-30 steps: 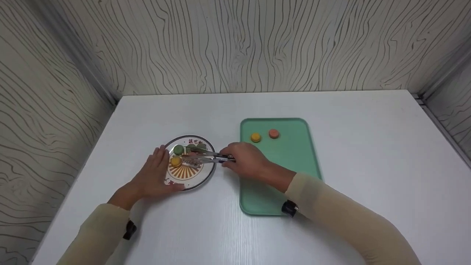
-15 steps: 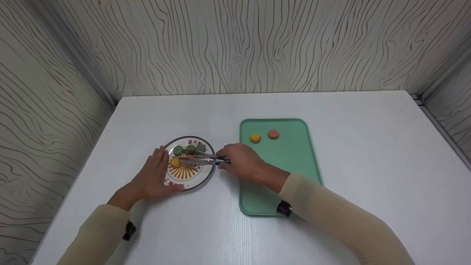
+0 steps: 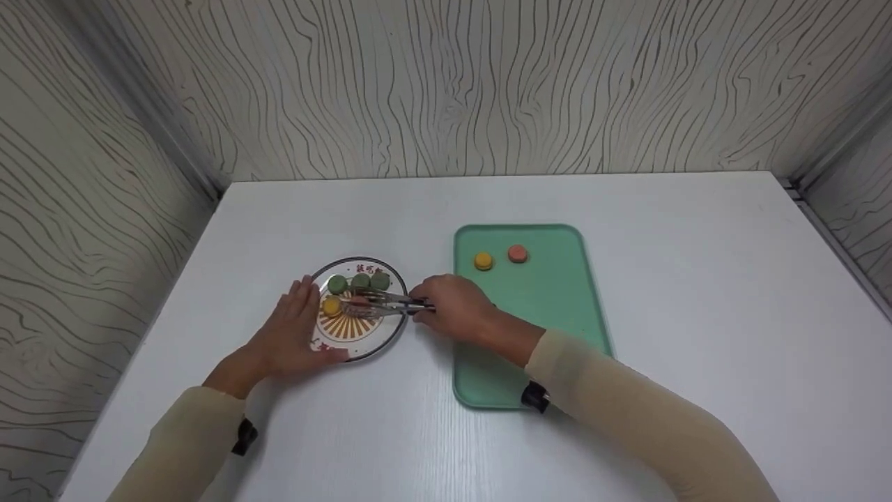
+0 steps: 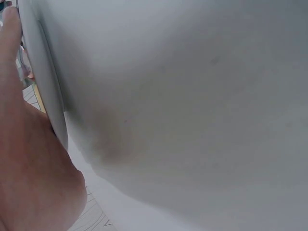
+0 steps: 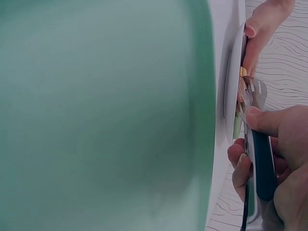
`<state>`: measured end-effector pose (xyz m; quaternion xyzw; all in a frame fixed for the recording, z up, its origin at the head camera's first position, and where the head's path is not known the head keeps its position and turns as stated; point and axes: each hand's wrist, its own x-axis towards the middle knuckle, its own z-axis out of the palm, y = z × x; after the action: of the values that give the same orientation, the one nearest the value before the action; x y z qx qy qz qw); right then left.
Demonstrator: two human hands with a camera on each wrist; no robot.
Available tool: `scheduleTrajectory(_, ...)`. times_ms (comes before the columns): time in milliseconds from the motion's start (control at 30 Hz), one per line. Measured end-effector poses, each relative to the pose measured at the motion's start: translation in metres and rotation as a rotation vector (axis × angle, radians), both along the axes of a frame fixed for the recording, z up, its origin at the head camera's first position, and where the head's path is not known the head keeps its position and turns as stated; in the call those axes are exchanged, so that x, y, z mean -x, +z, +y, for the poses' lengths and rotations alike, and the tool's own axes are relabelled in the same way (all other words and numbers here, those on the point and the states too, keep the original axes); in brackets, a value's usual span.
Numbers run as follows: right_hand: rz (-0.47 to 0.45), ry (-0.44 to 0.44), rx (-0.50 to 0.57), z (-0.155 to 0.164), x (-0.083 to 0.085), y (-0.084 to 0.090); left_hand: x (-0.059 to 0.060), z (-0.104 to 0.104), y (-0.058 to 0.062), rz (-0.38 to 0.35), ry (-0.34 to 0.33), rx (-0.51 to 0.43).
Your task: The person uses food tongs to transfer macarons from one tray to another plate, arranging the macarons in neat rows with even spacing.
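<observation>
Head view shows us a person's left hand [image 3: 289,338] with its fingers straight, resting against the left edge of a round plate [image 3: 378,336], the thumb along the near rim. We see the right hand [image 3: 456,303] gripping metal tongs [image 5: 263,166], whose tips reach over the plate. Between the tips lies a pink cookie [image 3: 359,302]; we cannot tell whether they squeeze it. Just beside it on the plate sits a yellow cookie [image 3: 332,306], and behind these we count three green cookies [image 3: 360,281] in a row. Right of the plate, apart from it, a green tray [image 3: 557,300] lies on the white table [image 3: 676,279], partly under the right forearm. Near its far edge we find another yellow cookie [image 3: 483,261] and another pink cookie [image 3: 517,254], well apart from the tongs.
</observation>
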<state>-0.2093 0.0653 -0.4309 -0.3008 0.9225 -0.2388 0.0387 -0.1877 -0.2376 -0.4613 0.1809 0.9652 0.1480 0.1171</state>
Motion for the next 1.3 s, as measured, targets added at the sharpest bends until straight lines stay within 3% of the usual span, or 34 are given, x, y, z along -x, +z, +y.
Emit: scheduleTrajectory(1300, -0.012, -0.009, -0.012, 0.0037, -0.0016, -0.0011, -0.0004, 0.0010, 0.0030, -0.007, 0.017, -0.018)
